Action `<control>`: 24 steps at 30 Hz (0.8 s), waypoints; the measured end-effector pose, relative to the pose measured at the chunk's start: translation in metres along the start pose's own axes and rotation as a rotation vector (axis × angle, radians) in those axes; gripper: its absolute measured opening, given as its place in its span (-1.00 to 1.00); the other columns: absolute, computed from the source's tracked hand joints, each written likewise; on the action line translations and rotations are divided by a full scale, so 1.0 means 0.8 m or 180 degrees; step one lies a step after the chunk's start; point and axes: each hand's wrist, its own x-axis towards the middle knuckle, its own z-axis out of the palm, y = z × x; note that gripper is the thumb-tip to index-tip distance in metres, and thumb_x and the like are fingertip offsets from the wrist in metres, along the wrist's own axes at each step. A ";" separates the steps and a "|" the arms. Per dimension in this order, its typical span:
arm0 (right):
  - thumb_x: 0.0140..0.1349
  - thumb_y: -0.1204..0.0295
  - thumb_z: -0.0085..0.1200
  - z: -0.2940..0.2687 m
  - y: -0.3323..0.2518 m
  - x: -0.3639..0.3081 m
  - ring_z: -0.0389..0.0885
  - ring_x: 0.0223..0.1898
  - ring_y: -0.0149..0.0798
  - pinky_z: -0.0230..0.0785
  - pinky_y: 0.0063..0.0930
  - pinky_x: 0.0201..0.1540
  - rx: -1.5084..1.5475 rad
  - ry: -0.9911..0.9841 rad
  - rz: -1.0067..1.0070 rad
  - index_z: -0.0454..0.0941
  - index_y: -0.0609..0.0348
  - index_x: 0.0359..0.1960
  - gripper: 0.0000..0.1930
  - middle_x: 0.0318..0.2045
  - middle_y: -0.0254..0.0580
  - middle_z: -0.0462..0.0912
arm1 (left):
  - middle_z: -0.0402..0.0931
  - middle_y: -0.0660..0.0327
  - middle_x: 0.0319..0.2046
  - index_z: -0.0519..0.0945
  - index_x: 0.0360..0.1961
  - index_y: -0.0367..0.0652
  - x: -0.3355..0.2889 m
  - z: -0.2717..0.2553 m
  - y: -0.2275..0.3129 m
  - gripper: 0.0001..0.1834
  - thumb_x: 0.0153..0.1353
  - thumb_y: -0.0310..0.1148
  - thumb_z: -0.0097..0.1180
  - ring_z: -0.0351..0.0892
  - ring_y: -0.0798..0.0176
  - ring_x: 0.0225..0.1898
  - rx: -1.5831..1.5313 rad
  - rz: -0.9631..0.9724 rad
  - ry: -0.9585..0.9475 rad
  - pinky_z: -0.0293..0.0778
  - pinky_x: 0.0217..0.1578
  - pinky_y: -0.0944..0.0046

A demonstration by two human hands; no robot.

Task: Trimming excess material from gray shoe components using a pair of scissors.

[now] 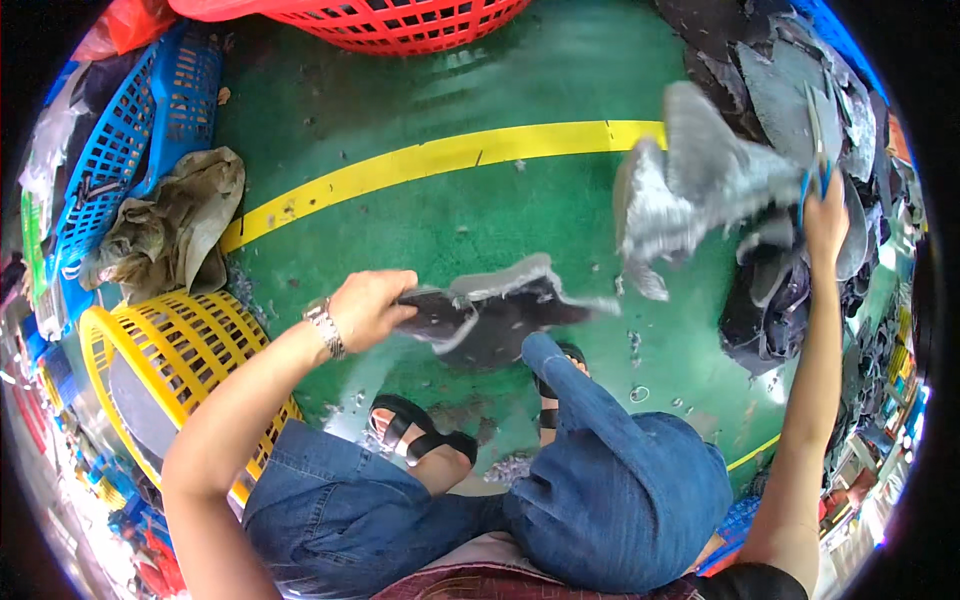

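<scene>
My left hand (368, 310), with a metal watch on its wrist, pinches one end of a dark grey fabric piece (505, 318) with a pale fuzzy edge. The piece stretches right, above the floor before my knees. Out at the right, my right hand (826, 222) is closed around the blue handles of a pair of scissors (818, 150), blades pointing away from me. A light grey fuzzy piece (700, 170), smeared by motion, reaches leftward from beside that hand. Whether my fingers also hold it I cannot tell.
Grey and dark scraps (790, 70) are heaped at the right. A yellow basket (190, 340) stands at my left, with a crumpled brown cloth (180, 225) and blue baskets (125, 140) beyond. A red basket (410, 25) sits at the far edge. Yellow tape (450, 150) crosses the green floor.
</scene>
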 end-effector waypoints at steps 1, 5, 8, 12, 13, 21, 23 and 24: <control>0.10 0.21 -0.11 -0.017 -0.039 0.036 0.46 -0.24 0.16 0.29 -0.06 -0.24 0.0168 0.0128 -0.0116 0.29 -0.04 -0.03 -0.63 -0.24 0.06 0.50 | 0.43 0.02 -0.46 0.36 -0.39 -0.20 -0.001 0.006 0.001 -0.78 -0.04 -0.37 0.09 0.43 -0.10 -0.35 -0.0247 -0.0096 0.0022 0.34 -0.36 0.06; 0.07 0.28 -0.11 0.024 -0.127 0.125 0.43 -0.17 0.14 0.28 -0.06 -0.21 0.0523 0.0117 -0.0871 0.29 0.04 -0.07 -0.64 -0.21 0.04 0.49 | 0.43 -0.03 -0.45 0.31 -0.35 -0.22 0.008 0.037 -0.045 -0.69 -0.02 -0.29 0.13 0.46 -0.04 -0.35 -0.1191 -0.0491 0.0291 0.34 -0.35 0.11; 0.02 0.28 0.00 0.017 -0.218 0.071 0.48 -0.20 0.05 0.32 -0.15 -0.24 0.0573 0.0707 -0.0909 0.34 0.08 -0.13 -0.65 -0.26 -0.03 0.52 | 0.44 0.00 -0.22 0.36 -0.14 -0.24 0.024 0.050 -0.075 -0.52 -0.04 -0.21 0.18 0.43 0.13 -0.15 -0.0544 -0.1350 0.0566 0.33 -0.14 0.24; 0.12 0.20 -0.06 -0.026 -0.304 -0.111 0.31 -0.52 -0.50 0.20 -0.64 -0.44 0.3349 -0.2662 -0.1262 0.37 0.08 -0.16 -0.69 -0.50 -0.42 0.34 | 0.48 -0.05 -0.22 0.45 -0.20 -0.33 0.027 0.053 -0.098 -0.36 -0.10 0.06 0.17 0.47 0.08 -0.14 -0.1416 -0.1884 0.1022 0.34 -0.11 0.23; 0.11 0.21 -0.06 -0.036 -0.324 -0.156 0.31 -0.49 -0.51 0.20 -0.67 -0.42 0.3433 -0.3929 -0.1213 0.37 0.08 -0.15 -0.68 -0.51 -0.41 0.34 | 0.50 -0.04 -0.28 0.47 -0.24 -0.34 0.021 0.059 -0.109 -0.38 -0.10 0.05 0.17 0.50 0.10 -0.19 -0.1576 -0.1970 0.1160 0.36 -0.14 0.25; -0.03 -0.32 -0.20 0.001 -0.407 -0.284 0.29 -0.63 -0.46 0.14 -0.56 -0.58 0.3894 -0.5633 -0.0044 0.42 0.18 -0.55 -0.32 -0.70 -0.40 0.33 | 0.43 0.11 -0.62 0.43 -0.54 -0.26 0.019 0.070 -0.101 -0.63 -0.10 -0.15 0.22 0.36 0.28 -0.57 -0.1431 -0.1742 0.1654 0.28 -0.49 0.25; -0.10 -0.37 -0.19 0.006 -0.421 -0.279 0.35 -0.63 -0.42 0.19 -0.53 -0.57 0.3247 -0.5888 0.0170 0.44 0.20 -0.56 -0.27 -0.72 -0.35 0.36 | 0.42 0.10 -0.63 0.42 -0.55 -0.27 0.017 0.065 -0.091 -0.63 -0.10 -0.15 0.21 0.36 0.27 -0.57 -0.1420 -0.1724 0.1626 0.29 -0.48 0.25; -0.10 -0.37 -0.19 0.005 -0.424 -0.275 0.35 -0.63 -0.42 0.19 -0.53 -0.57 0.3249 -0.5875 0.0197 0.44 0.20 -0.56 -0.27 -0.72 -0.35 0.36 | 0.42 0.10 -0.63 0.41 -0.55 -0.27 0.016 0.062 -0.086 -0.63 -0.09 -0.15 0.21 0.35 0.26 -0.57 -0.1418 -0.1680 0.1687 0.29 -0.48 0.25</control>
